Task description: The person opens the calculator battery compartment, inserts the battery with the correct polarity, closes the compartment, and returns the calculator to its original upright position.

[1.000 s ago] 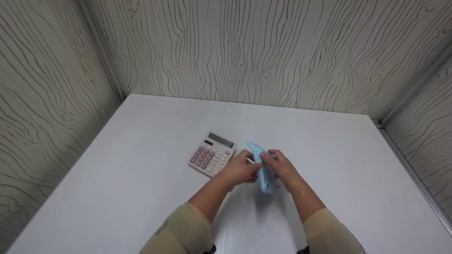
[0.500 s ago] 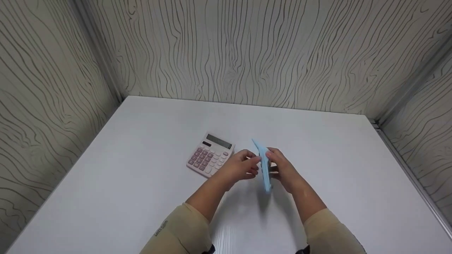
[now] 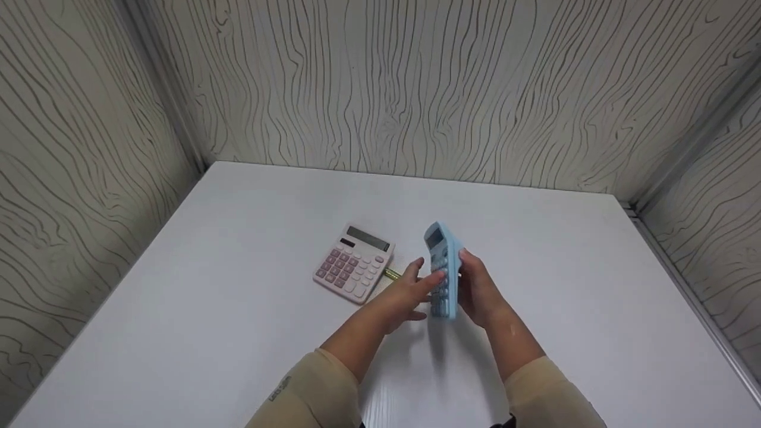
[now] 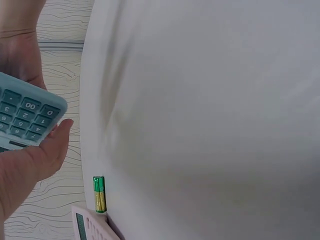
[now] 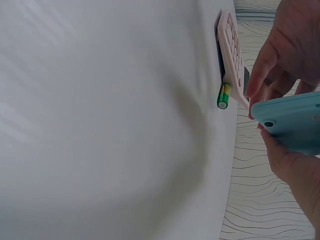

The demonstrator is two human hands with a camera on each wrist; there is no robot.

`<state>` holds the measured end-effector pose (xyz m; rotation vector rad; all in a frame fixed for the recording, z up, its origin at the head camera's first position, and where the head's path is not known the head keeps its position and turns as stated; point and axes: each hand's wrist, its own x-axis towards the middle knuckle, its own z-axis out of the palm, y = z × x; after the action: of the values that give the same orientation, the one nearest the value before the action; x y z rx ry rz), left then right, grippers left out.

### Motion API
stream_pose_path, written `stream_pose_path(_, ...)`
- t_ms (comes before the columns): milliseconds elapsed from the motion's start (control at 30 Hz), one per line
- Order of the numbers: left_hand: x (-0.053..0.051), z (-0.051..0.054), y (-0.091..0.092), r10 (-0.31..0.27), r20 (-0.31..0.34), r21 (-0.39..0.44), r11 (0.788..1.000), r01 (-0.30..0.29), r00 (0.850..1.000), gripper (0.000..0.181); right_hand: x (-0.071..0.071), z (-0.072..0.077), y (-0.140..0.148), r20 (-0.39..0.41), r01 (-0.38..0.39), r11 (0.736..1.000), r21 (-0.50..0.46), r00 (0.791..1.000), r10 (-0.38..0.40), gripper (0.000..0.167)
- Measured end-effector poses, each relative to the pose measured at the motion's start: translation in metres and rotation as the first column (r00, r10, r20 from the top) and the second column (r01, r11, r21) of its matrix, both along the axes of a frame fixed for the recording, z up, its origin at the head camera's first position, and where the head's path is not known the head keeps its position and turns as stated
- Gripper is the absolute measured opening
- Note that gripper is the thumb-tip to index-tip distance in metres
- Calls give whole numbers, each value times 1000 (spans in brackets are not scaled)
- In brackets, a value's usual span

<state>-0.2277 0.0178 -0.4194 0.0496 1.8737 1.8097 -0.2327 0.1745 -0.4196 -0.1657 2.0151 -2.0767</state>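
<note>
A blue calculator (image 3: 443, 273) is held upright above the table, its keys turned toward the left. My right hand (image 3: 480, 290) grips it from behind along its right side. My left hand (image 3: 404, 296) has its fingers spread at the key side, the thumb against the keys. In the left wrist view the calculator's keys (image 4: 25, 112) face the camera, with the left hand (image 4: 32, 167) beside them. The right wrist view shows its back (image 5: 292, 122), between the left hand (image 5: 290, 47) and the right hand (image 5: 297, 172).
A pink calculator (image 3: 355, 263) lies on the white table (image 3: 238, 238), left of the hands. Beside its right edge is a green and gold battery (image 3: 392, 274), also seen in the left wrist view (image 4: 99, 194). Patterned panels (image 3: 380, 89) stand around the table.
The blue calculator has turned from back side and edge-on to showing its keys. My left fingers have spread and lowered, uncovering the battery; my right hand still holds the calculator.
</note>
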Motion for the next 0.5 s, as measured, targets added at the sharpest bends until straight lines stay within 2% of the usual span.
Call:
stream_pose_path(100,1,0,1,-32,-1,-4,999,32,999,105,1,-2,-3,-13,-26,1000,-9,1000,26,65)
stream_pose_path(200,1,-1,3,-31,-21,-19,999,31,999,104,2,-3,-4,-14,-44,999,-18,999,43,63)
stream_pose_path(367,1,-1,4,15,-61,-47,999,-18,998,106,3,-2,-5,4,-52,999,-7,999,52,62)
stream_pose_path(500,-1,1,2,80,-64,-86,993,-85,995,112,4,3,-8,20,-29,999,17,999,28,63)
